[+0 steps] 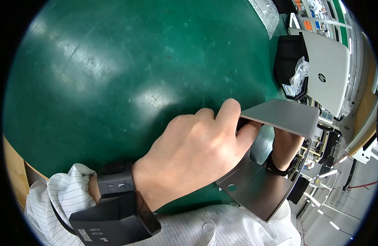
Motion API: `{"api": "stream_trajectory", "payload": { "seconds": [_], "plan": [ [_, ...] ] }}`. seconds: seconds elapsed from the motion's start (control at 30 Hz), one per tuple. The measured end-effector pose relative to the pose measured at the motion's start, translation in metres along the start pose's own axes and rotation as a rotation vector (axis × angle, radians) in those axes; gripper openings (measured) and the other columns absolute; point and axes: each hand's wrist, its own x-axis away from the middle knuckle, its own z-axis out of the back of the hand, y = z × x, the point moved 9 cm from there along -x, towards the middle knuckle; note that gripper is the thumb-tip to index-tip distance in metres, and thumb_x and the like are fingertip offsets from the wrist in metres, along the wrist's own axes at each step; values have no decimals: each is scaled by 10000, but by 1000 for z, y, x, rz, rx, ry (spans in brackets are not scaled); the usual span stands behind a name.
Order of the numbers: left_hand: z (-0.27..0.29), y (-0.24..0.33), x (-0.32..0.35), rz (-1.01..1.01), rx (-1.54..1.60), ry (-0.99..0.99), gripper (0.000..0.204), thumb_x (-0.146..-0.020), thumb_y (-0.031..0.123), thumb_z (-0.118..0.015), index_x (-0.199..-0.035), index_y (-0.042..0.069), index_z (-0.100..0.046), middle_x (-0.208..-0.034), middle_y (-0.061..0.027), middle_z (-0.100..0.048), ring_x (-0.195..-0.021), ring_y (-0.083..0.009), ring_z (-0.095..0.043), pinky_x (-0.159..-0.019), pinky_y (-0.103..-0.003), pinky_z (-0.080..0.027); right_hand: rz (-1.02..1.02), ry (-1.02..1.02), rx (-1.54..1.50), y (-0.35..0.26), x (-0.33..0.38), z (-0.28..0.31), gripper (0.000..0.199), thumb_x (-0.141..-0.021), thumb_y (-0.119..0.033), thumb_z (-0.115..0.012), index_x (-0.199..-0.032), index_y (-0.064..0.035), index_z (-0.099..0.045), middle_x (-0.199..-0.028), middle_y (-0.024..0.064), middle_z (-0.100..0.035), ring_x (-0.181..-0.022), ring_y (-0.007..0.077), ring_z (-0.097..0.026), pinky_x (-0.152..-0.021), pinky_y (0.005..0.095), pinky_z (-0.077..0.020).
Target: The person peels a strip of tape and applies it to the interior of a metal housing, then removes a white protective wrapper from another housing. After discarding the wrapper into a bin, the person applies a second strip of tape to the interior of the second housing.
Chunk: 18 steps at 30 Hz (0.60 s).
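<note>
A grey sheet-metal bracket (279, 115), bent into a U shape, is tilted above the table at the lower right. Its lower flange has a round hole, and the gap between its flanges faces me. My left hand (197, 143) grips the bracket's left edge, one finger on the outer face and another reaching inside the bend. Through the gap, part of my right hand (286, 143) and its wrist show behind the upper flange. That flange hides the right fingers, so their grip is out of sight.
A green tabletop (115, 74) fills much of the view. Beyond the bracket stand a silver laptop (328, 65) and a black box (285, 53) with a clear plastic bag (300, 76). Bubble wrap (266, 16) lies at the far edge. A bulky black device (115, 217) is strapped to my left wrist.
</note>
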Motion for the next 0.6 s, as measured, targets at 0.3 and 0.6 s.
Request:
{"api": "stream_trajectory", "payload": {
  "seconds": [0.3,0.6],
  "plan": [
    [1,-1,-1,5,11,-18,304,-740,87,-711,-1041,104,-745,-819,-57,-404,-538,-92,-505,-440,-211,-479,-13,10,-67,7,-2,-1,408,-824,82,-736,-1210,36,-611,-1139,102,-675,-1035,203,-645,-923,328,-508],
    [0,0,-1,-11,-4,-12,306,-738,88,-712,-1042,108,-746,-820,-53,-406,-542,-88,-504,-445,-207,-482,-5,-3,-160,12,0,0,437,-820,82,-738,-1233,44,-600,-1184,110,-664,-1069,207,-637,-946,326,-494]
  ]
}}
